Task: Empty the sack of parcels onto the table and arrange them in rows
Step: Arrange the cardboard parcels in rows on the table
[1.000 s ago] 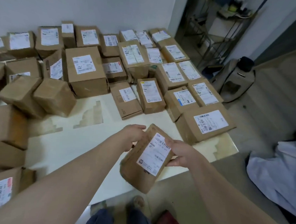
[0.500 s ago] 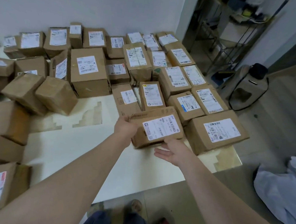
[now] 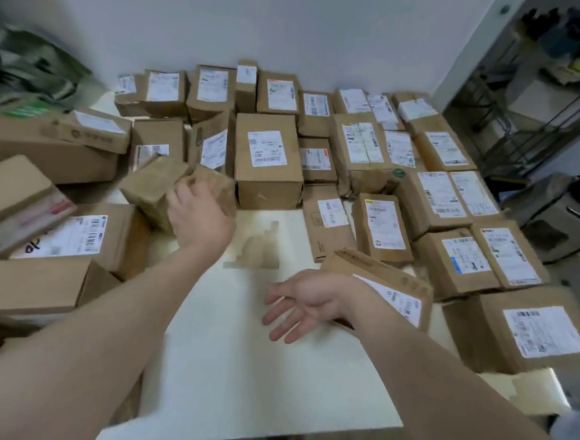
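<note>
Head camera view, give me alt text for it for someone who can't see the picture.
A person's left hand reaches to two plain brown boxes amid many labelled cardboard parcels on a cream table; blur hides any grip. The right hand hangs open, palm up, beside a skewed parcel near the rows on the right.

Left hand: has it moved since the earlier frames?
Yes: the left hand went leftward, from right of the tall box to the plain boxes left of it.

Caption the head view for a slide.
Left hand reaches a plain parcel while the open right hand hangs over the table, beside rows of labelled parcels.
</note>
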Demonstrator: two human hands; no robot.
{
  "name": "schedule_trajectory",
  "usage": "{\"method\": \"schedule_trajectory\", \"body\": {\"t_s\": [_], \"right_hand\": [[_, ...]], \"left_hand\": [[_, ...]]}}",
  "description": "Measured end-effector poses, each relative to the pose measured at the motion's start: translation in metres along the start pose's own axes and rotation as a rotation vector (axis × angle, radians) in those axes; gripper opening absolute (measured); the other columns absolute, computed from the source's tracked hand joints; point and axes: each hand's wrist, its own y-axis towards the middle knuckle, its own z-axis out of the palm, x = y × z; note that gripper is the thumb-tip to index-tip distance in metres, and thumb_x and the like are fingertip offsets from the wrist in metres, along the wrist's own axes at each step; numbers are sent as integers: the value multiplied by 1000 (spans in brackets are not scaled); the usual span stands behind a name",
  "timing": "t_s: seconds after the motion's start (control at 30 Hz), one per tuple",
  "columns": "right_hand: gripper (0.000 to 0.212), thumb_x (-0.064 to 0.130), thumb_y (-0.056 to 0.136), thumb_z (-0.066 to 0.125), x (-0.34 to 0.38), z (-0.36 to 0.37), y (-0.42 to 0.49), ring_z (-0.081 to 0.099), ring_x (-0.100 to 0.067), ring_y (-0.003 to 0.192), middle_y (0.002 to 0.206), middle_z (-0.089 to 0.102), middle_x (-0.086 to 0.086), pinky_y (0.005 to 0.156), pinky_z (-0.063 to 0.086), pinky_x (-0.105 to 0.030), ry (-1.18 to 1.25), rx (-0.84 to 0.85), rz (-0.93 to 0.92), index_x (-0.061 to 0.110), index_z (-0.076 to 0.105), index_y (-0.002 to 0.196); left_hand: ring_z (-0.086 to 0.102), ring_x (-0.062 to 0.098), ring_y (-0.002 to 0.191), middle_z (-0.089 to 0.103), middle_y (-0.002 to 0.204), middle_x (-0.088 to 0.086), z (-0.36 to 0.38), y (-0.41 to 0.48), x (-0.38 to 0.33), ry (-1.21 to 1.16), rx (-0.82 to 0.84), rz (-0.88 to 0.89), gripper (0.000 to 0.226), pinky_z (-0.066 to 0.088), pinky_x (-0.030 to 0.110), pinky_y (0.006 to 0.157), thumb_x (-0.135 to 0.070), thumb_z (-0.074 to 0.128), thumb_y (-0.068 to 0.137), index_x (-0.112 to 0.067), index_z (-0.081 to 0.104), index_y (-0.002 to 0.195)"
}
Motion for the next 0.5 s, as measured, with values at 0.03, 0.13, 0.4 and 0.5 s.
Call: {"method": "schedule_trajectory", "body": {"t_s": [0.03,0.13,0.4,0.5], "right_hand": [[45,34,102,50,15,10,12,69,-34,82,118,63,-18,66,60,-39,-24,-22,-2,0,45,132],[24,30,99,53,51,32,43,64,-23,63,91,64,-11,62,60,-35,-179,-378,-40,7,55,95],[69,35,86,66,51,32,48,45,-30,118,132,37,-14,83,45,-39,-987,-1386,136,8,30,139],[92,27,86,64,35,19,34,18,-51,139,157,3,-21,100,36,-66,-869,-1311,385,11,4,154]], "left_hand": [[28,35,132,38,142,17,-5,16,14,74,32,33,54,27,40,106,-28,56,89,-13,41,139],[29,34,129,40,139,14,-9,44,46,216,130,164,48,26,42,103,-42,51,91,-23,46,135],[29,34,133,28,148,13,16,30,37,253,124,440,43,24,45,104,-47,60,84,-20,52,116],[41,28,122,39,137,5,27,21,26,126,238,460,48,29,52,103,-33,64,84,-22,43,125]]}}
